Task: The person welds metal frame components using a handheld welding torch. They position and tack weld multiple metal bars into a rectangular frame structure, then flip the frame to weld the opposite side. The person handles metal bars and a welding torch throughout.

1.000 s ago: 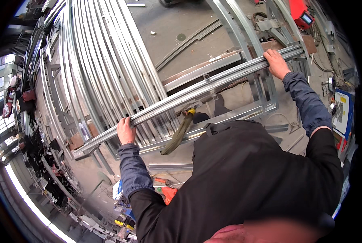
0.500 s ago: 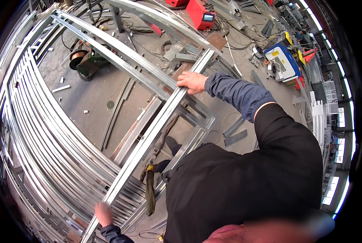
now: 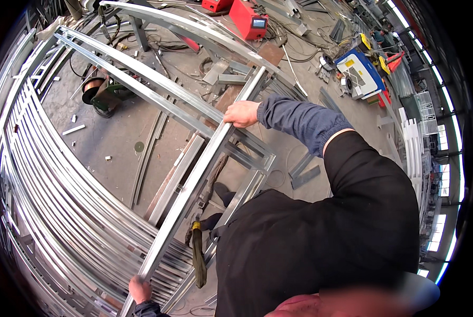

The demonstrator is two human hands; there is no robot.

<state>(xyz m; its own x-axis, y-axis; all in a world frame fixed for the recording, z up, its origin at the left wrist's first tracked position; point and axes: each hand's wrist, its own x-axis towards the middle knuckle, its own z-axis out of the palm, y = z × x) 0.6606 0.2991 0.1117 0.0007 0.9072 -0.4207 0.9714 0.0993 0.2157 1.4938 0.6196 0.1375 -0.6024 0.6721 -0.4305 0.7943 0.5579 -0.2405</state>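
A long silvery metal bar (image 3: 186, 198) slants from the lower left to the upper middle, laid across a metal frame. Round its far part my right hand (image 3: 242, 113) is closed, fingers wrapped over the edge. Lower down, my left hand (image 3: 139, 289) grips the same bar near its close end, part of the fingers hidden behind it. Two parallel metal rails (image 3: 157, 98) run from the upper left under the bar near my right hand. Many curved shiny tubes (image 3: 83, 185) lie side by side to the left of my left hand.
A green sleeve with a yellow band (image 3: 198, 259) hangs beside the bar, close to my body. A wire spool (image 3: 93, 90) stands on the floor. Farther off are a red machine (image 3: 249, 24), a blue and white machine (image 3: 360, 76), cables and metal offcuts (image 3: 305, 178).
The bar has turned about its length: a smooth flat face shows where a grooved one was. Both hands stay on it. The whole view has shifted slightly.
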